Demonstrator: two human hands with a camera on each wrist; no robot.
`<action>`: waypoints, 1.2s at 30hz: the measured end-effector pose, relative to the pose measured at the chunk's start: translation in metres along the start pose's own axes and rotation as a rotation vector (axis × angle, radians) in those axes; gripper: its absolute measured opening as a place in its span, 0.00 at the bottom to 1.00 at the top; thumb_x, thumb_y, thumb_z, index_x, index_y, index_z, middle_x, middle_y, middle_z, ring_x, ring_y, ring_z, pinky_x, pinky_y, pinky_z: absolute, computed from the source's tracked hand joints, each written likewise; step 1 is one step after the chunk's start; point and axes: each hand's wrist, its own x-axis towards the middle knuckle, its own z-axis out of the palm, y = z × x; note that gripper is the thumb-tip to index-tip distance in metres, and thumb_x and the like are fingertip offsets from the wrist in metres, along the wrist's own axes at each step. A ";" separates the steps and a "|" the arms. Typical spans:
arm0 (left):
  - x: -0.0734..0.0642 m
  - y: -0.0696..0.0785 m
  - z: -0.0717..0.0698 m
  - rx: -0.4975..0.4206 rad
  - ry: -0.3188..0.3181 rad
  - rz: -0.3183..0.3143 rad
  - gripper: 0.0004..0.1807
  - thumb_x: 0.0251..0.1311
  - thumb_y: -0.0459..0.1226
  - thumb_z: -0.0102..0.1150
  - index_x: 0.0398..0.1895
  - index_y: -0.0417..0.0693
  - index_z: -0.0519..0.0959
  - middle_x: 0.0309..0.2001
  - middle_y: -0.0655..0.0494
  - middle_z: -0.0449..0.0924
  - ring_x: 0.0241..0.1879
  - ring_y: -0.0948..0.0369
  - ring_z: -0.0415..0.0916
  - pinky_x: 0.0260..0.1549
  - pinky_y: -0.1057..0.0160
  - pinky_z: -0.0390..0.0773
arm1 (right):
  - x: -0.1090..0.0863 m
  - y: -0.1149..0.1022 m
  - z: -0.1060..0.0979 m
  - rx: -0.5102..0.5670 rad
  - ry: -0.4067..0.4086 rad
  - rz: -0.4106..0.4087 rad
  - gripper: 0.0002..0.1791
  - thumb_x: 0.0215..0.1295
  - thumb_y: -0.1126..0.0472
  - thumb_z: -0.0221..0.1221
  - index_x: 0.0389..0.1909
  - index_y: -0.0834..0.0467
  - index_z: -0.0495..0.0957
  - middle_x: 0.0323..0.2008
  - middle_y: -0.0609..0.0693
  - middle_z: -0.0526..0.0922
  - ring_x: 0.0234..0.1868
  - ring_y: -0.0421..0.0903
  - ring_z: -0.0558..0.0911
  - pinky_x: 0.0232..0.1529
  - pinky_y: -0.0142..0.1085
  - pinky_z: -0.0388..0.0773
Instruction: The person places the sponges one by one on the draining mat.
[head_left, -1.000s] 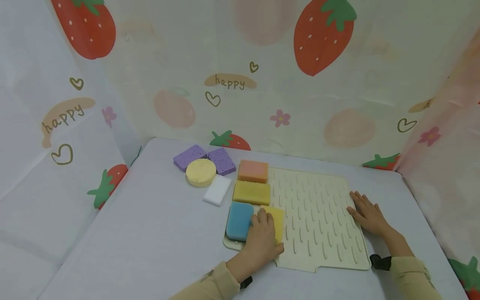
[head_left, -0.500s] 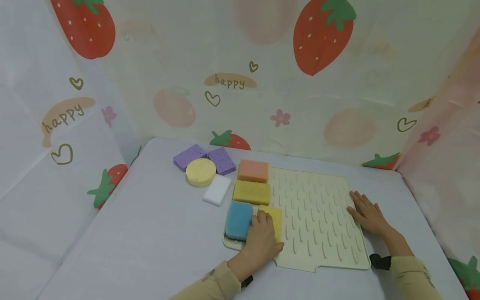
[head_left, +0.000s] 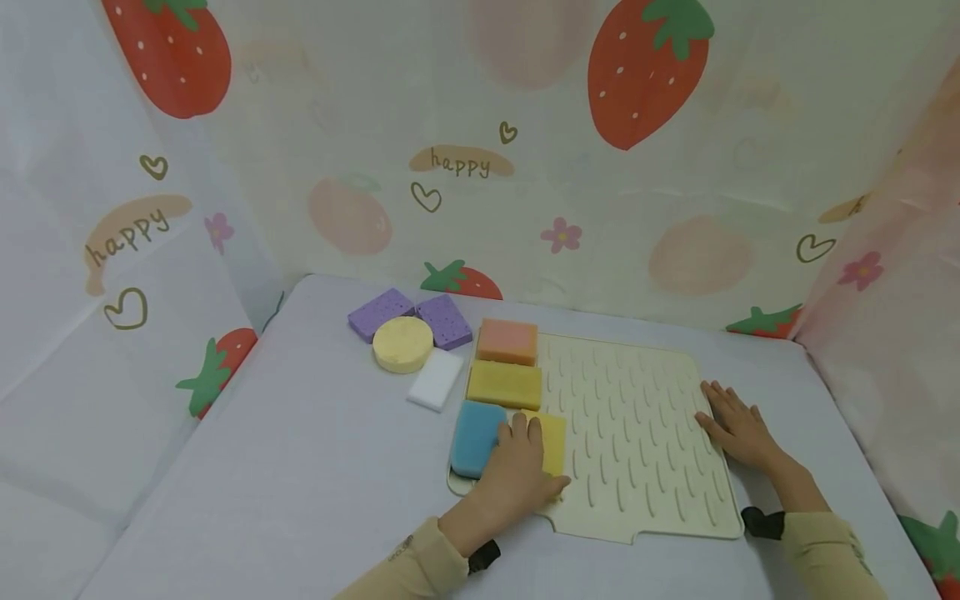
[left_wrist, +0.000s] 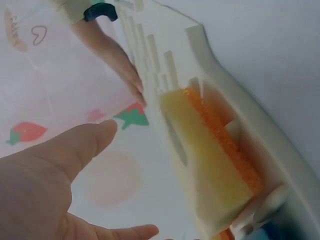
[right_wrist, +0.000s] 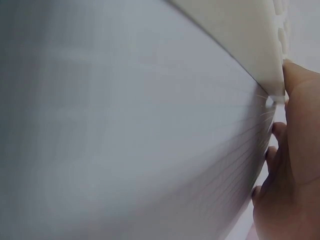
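My left hand (head_left: 513, 471) is over the lower left of a cream ridged drying mat (head_left: 630, 433), between a blue sponge (head_left: 476, 437) and a yellow sponge (head_left: 553, 442) that it partly covers. In the left wrist view the thumb and a finger are spread apart, with a gap to the yellow sponge (left_wrist: 210, 155), whose orange scrub layer (left_wrist: 225, 140) faces the mat. My right hand (head_left: 738, 429) lies with extended fingers at the mat's right edge; its thumb touches the rim in the right wrist view.
On the mat's left side, an orange sponge (head_left: 507, 342) and a mustard-yellow sponge (head_left: 504, 385) sit above the blue one. Left of the mat lie two purple sponges (head_left: 381, 314), a round pale-yellow sponge (head_left: 402, 344) and a white sponge block (head_left: 436, 380). A strawberry-print curtain (head_left: 465, 225) backs the table.
My left hand has drawn slightly back and to the left, uncovering more of the yellow sponge's right side. My right hand stays where it was at the mat's edge.
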 end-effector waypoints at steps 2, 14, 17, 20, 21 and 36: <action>0.001 -0.004 -0.005 -0.096 -0.029 0.007 0.48 0.52 0.63 0.56 0.62 0.32 0.62 0.55 0.36 0.63 0.50 0.46 0.66 0.37 0.65 0.78 | 0.000 0.000 0.000 -0.001 0.003 -0.002 0.37 0.70 0.47 0.44 0.72 0.59 0.43 0.70 0.68 0.45 0.69 0.69 0.42 0.57 0.71 0.33; 0.010 -0.031 -0.012 -0.502 -0.059 0.026 0.42 0.54 0.56 0.59 0.65 0.41 0.60 0.58 0.44 0.62 0.55 0.52 0.65 0.50 0.57 0.73 | 0.001 0.003 0.001 -0.002 0.003 -0.002 0.37 0.70 0.47 0.44 0.72 0.59 0.43 0.70 0.68 0.45 0.69 0.69 0.42 0.57 0.71 0.33; 0.011 -0.038 -0.015 -0.538 -0.027 0.035 0.39 0.55 0.55 0.59 0.64 0.43 0.61 0.55 0.47 0.63 0.52 0.55 0.65 0.47 0.60 0.75 | 0.001 0.002 0.000 0.007 0.005 -0.002 0.37 0.70 0.48 0.45 0.72 0.59 0.43 0.70 0.68 0.45 0.69 0.69 0.42 0.57 0.71 0.32; 0.013 -0.048 -0.018 -0.545 0.009 0.033 0.39 0.56 0.55 0.58 0.65 0.45 0.61 0.56 0.48 0.62 0.50 0.55 0.66 0.42 0.61 0.76 | 0.001 0.002 0.001 0.013 0.007 -0.006 0.37 0.70 0.48 0.45 0.72 0.59 0.43 0.70 0.68 0.45 0.69 0.69 0.42 0.57 0.71 0.33; 0.013 -0.052 -0.019 -0.541 0.022 0.029 0.39 0.56 0.56 0.57 0.66 0.46 0.60 0.56 0.48 0.62 0.50 0.56 0.67 0.42 0.61 0.76 | 0.001 0.001 0.001 0.011 0.007 -0.005 0.37 0.70 0.48 0.45 0.72 0.59 0.44 0.70 0.67 0.45 0.69 0.69 0.42 0.57 0.71 0.33; 0.032 -0.122 -0.025 -0.558 0.226 -0.069 0.37 0.56 0.53 0.59 0.65 0.48 0.63 0.58 0.46 0.61 0.56 0.50 0.63 0.50 0.51 0.72 | 0.001 0.002 0.001 -0.002 0.023 -0.010 0.37 0.70 0.49 0.46 0.72 0.61 0.45 0.69 0.68 0.47 0.68 0.71 0.44 0.56 0.72 0.35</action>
